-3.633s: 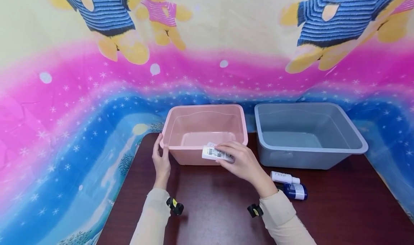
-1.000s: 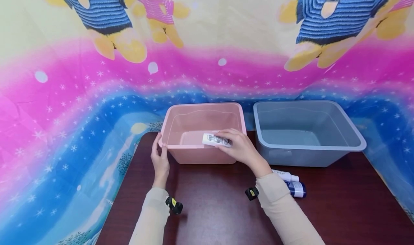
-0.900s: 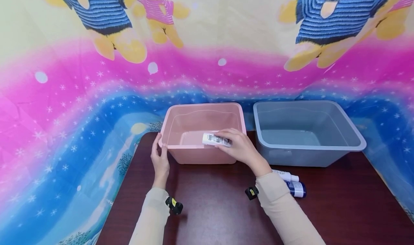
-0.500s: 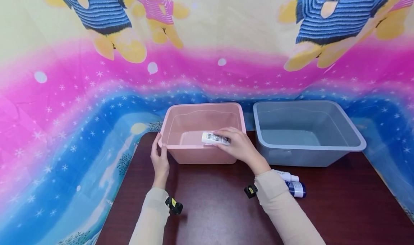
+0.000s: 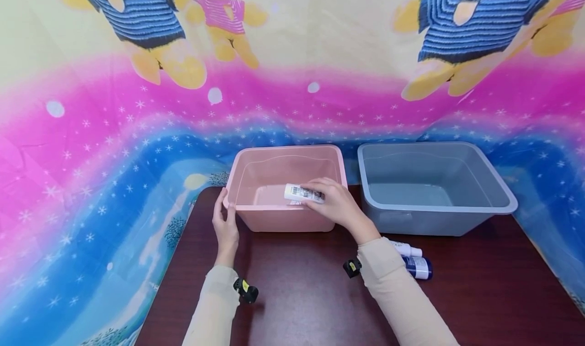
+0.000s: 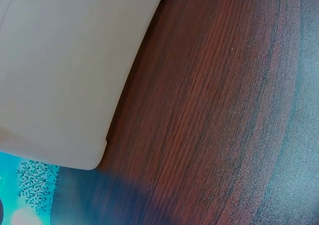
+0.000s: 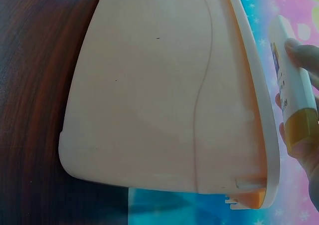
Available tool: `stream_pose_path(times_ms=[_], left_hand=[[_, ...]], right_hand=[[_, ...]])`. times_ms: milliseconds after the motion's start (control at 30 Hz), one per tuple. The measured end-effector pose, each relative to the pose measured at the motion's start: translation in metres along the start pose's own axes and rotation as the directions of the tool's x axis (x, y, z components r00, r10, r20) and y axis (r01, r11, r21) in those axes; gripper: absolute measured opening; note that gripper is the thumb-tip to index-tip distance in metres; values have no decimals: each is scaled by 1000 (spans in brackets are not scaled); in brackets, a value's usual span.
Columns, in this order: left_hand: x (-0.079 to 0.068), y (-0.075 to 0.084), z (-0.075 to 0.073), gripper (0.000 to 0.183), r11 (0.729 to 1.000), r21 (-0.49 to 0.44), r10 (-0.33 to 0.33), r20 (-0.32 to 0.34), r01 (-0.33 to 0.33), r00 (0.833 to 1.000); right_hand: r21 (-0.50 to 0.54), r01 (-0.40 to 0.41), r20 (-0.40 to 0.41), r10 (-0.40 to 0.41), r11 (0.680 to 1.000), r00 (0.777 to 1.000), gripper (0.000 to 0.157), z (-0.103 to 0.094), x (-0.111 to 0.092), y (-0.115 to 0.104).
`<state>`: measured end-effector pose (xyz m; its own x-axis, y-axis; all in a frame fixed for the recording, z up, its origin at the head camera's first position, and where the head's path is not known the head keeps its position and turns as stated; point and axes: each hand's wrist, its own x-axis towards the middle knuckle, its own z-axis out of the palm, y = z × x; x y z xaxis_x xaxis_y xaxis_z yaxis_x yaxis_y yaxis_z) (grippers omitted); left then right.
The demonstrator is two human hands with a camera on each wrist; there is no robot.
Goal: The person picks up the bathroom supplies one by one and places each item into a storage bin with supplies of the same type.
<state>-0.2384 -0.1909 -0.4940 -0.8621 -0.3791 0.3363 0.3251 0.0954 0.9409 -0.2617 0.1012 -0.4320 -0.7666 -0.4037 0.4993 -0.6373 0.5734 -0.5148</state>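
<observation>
In the head view, my right hand [image 5: 335, 201] holds a small white package [image 5: 297, 192] with a printed barcode label, pinched between thumb and fingers. It is tilted over the front rim of a pink plastic bin [image 5: 274, 219]. In the right wrist view the package [image 7: 294, 85] shows a yellow-gold end and printed letters, and it is beside the bin's rim. My left hand [image 5: 226, 229] grips the bin's front left corner, thumb on the front wall and fingers along the left side. The left wrist view shows the bin's wall [image 6: 65, 70] above the tabletop.
A grey-blue plastic bin [image 5: 402, 221] stands to the right of the pink one. Before it lie a white bottle [image 5: 402, 248] and a dark blue bottle [image 5: 419, 268], partly behind the right sleeve. The dark brown table [image 5: 297, 295] meets a printed cloth backdrop [image 5: 292, 102].
Since the oldest frame, my right hand has lifted the package from in front of the pink bin's wall to over its rim. Lately it drifts slightly left and up. My left hand stays.
</observation>
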Motion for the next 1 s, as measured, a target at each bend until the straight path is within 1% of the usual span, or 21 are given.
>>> stream_pose_path(times_ms=[200, 400, 633, 1000], left_hand=[[-1, 1, 0, 46, 1000, 1, 7, 1, -7, 1000], [-1, 0, 0, 46, 1000, -3, 7, -2, -7, 1000], [0, -1, 0, 46, 1000, -14, 7, -4, -7, 1000], [0, -2, 0, 46, 1000, -1, 6, -5, -6, 1000]], right_hand=[[-1, -22, 23, 22, 1000, 999, 42, -1, 2, 1], [-2, -24, 20, 24, 1000, 999, 42, -1, 5, 4], [-7, -40, 37, 40, 999, 999, 42, 0, 9, 7], [-6, -59, 42, 59, 998, 997, 43, 1, 12, 13]])
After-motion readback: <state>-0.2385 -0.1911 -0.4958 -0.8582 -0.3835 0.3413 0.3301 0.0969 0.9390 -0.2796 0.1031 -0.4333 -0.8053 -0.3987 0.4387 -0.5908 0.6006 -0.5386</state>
